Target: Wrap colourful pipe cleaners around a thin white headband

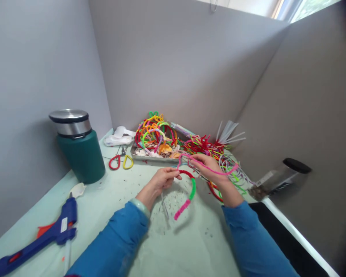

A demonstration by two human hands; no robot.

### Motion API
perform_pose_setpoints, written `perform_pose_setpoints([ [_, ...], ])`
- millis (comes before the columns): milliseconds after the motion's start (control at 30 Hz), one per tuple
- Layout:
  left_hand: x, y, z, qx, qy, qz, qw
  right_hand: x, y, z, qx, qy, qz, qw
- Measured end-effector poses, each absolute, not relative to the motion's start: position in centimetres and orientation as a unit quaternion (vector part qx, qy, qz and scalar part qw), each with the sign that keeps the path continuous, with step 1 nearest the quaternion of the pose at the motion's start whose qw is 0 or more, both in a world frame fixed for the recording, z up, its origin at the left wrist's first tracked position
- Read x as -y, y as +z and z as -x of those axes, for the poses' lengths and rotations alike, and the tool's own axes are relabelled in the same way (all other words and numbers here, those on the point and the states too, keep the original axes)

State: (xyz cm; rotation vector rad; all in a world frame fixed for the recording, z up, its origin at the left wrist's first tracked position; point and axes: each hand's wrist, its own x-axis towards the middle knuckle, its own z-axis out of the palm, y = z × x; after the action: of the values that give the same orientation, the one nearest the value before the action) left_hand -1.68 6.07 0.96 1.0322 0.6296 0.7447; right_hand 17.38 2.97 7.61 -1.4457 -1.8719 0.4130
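Observation:
Between thumb and fingers, my left hand (162, 180) pinches a curved band (193, 189) wrapped in fuzzy red, green and pink sections. Its pink end hangs down above the table, and a bare grey length (164, 206) shows below my left hand. My right hand (209, 167), a little higher and to the right, is closed around a thin pink pipe cleaner (208, 168). That pipe cleaner loops toward the red part of the band near my left fingertips. Whether it touches the band there I cannot tell. My right fingertips are partly hidden.
Behind my hands, a tray (150, 157) holds several colourful fuzzy loops. Loose pipe cleaners (202, 144) are heaped right of it. Scissors (121, 158), a green flask (82, 156) and a blue glue gun (62, 225) lie or stand left. A clear jar (279, 181) is at right.

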Motion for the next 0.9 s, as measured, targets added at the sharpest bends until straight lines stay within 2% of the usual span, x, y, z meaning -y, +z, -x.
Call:
perform_pose_setpoints([
  [200,-6.0,1.2,1.7,-0.289,0.331,-0.468,0.767,-5.6,6.3,-17.3,0.763,0.368,0.433,0.309],
  [333,-6.0,1.1,1.7,-0.306,0.322,-0.472,0.762,-6.4,5.1,-16.5,0.721,0.497,0.374,0.306],
  [533,-6.0,1.1,1.2,-0.370,0.335,-0.460,0.734,-7.9,4.2,-15.9,0.708,0.487,0.398,0.320],
  [733,-5.7,1.7,0.7,-0.346,0.340,-0.461,0.743,-7.6,1.8,-16.5,0.651,0.498,0.424,0.386],
  [900,-5.4,1.7,1.0,-0.343,0.346,-0.487,0.725,-7.1,2.3,-15.9,0.626,0.512,0.419,0.413],
])
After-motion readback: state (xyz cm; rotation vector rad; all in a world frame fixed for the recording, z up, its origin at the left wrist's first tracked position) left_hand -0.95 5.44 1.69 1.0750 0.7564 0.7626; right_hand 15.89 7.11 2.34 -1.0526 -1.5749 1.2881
